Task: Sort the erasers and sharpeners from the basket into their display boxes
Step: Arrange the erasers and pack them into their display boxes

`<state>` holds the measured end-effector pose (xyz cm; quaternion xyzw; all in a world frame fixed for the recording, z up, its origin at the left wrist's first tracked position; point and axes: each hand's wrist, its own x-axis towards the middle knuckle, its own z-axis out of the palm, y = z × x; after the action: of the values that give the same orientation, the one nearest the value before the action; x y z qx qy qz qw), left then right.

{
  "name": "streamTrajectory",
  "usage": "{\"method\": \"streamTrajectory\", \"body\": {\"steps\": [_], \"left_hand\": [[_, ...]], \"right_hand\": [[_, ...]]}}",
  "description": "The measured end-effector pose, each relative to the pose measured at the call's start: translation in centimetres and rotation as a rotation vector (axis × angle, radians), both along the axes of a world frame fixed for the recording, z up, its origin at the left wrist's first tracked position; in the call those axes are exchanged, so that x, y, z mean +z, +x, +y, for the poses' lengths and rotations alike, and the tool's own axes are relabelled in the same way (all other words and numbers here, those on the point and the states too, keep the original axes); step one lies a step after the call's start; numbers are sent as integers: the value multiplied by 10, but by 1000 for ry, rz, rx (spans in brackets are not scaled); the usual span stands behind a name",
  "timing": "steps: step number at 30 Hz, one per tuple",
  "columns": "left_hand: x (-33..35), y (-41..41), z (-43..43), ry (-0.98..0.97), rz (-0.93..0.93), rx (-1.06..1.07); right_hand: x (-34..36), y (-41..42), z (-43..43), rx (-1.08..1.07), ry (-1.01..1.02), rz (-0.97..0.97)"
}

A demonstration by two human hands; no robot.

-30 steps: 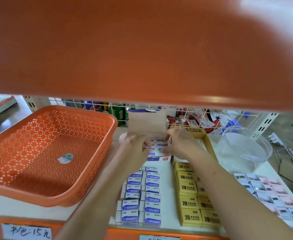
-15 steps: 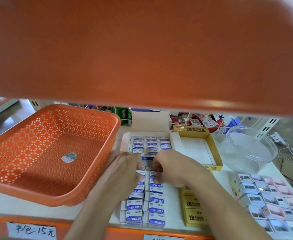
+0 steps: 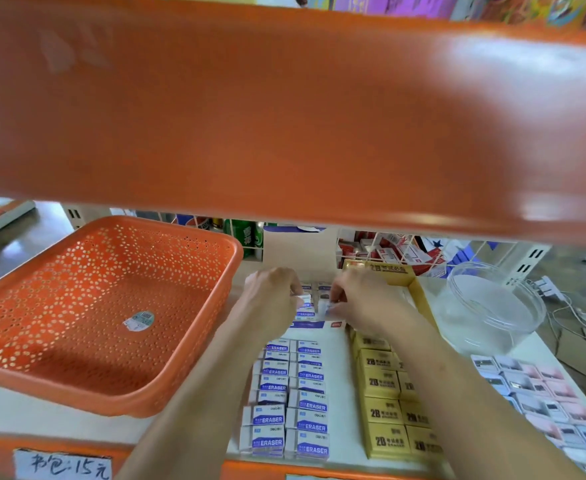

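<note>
The basket point(image 3: 94, 306) sits left on the shelf point(image 3: 25, 410), with ERASER packs point(image 3: 289, 400) to its right. 2B packs point(image 3: 385, 410) lie right of those, and a tub point(image 3: 492, 306) stands behind them.

Basket point(image 3: 210, 306): orange plastic, pierced all over with small holes in flower-like clusters.
Basket sticker point(image 3: 138, 321): oval, green and white.
White erasers point(image 3: 267, 419): white, with a blue-violet band lettered "ERASER" in white.
2B erasers point(image 3: 383, 414): golden yellow, with "2B" in dark print.
Sharpeners point(image 3: 544, 403): pale pink and grey-blue, mixed in rows.
Yellow display box point(image 3: 423, 299): golden yellow wall, dark print on the back flap.
White display box point(image 3: 307, 324): white, with a blue-violet front strip.
Upper shelf point(image 3: 284, 116): glossy orange with pale glare patches.
Shelf board point(image 3: 42, 412): white, with an orange front edge.
Price tag point(image 3: 63, 465): white with black handwriting.
Tub point(image 3: 492, 306): clear and colourless.
</note>
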<state>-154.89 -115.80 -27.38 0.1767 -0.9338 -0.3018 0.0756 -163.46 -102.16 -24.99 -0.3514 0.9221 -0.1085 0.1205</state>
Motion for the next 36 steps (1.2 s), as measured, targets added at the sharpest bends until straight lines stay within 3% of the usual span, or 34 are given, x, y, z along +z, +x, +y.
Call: {"method": "streamTrajectory", "body": {"steps": [5,9,18,22,36], "left_hand": [[-11,-13,-4,-63,-52,12],[-17,-11,-4,-31,-1,-14],[-16,-11,-10,71,-82,-28],[-12,-12,-7,-14,-75,-47],[-4,-34,13,44,-169,-190]], "right_hand": [[-13,-5,-6,9,13,45],[-17,-7,-6,7,-12,49],[-14,-12,-11,42,26,27],[-19,-14,-8,48,-26,40],[-14,-20,8,-38,-256,-263]]}}
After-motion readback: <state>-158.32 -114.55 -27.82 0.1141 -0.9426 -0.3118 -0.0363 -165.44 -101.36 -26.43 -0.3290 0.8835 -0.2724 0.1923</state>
